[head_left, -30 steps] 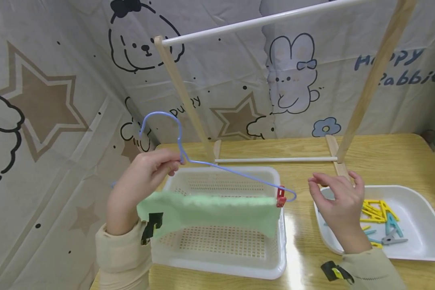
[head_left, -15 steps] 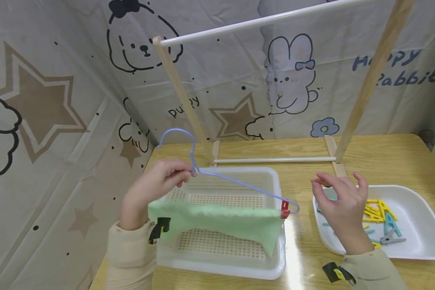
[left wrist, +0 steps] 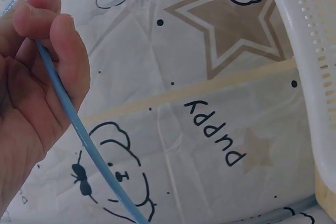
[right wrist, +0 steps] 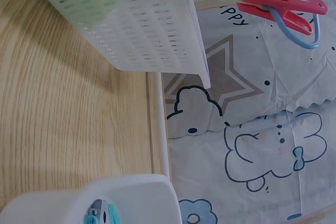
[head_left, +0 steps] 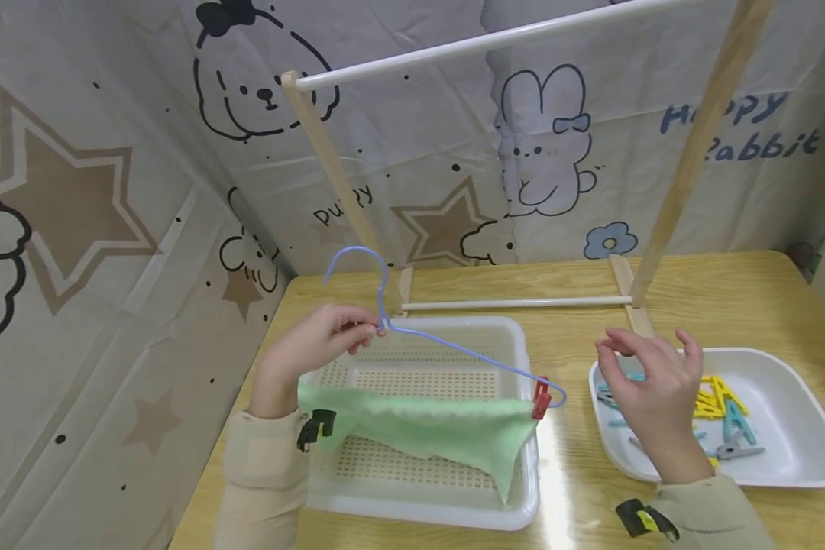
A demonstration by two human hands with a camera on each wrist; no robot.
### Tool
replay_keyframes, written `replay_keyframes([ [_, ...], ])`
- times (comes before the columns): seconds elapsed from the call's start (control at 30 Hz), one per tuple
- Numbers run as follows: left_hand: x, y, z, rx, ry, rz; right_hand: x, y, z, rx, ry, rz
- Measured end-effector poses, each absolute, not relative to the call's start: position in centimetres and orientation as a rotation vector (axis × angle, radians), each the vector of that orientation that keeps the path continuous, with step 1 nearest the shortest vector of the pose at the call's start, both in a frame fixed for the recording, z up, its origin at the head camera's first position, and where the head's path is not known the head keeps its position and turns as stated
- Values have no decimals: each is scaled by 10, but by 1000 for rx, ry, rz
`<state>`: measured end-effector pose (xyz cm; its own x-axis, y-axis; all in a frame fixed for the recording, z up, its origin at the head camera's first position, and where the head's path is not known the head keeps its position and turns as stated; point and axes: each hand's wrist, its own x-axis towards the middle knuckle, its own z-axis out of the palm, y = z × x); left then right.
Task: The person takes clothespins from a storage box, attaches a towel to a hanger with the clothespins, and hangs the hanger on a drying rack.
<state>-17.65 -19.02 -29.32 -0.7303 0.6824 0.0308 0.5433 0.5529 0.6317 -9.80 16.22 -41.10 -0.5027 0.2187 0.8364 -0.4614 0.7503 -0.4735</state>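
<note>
My left hand (head_left: pixel 326 340) pinches a blue wire hanger (head_left: pixel 464 353) just under its hook, and in the left wrist view the blue wire runs past the fingers. From the hanger hangs a light green cloth (head_left: pixel 440 428), over the white basket. A red clothespin (head_left: pixel 541 399) grips the cloth's right corner at the hanger's right end; the right wrist view shows it from close by. The cloth's left end is partly behind my left sleeve. My right hand (head_left: pixel 660 389) hovers over the near left side of a white tray, fingers loosely bent with nothing visible in them.
The perforated white basket (head_left: pixel 525 489) stands on the wooden table. In the white tray (head_left: pixel 807 435) lie yellow clothespins (head_left: pixel 710 399), teal clothespins (head_left: pixel 739 424) and a grey clothespin (head_left: pixel 739 449). Behind stands a wooden rack with a white top rail (head_left: pixel 488 42), near a printed curtain.
My left hand has moved right and down, carrying the hanger and cloth lower over the basket. The cloth's right corner now droops further. My right hand has hardly moved.
</note>
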Motion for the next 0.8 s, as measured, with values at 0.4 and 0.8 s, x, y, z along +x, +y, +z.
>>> replay_keyframes([
  [0.4, -189, -188, -307, 962, 2525, 917, -96, 170, -417, 138, -1974, 871],
  [0.8, -198, -188, -323, 869, 2593, 920, -92, 177, -418, 70, -2107, 857],
])
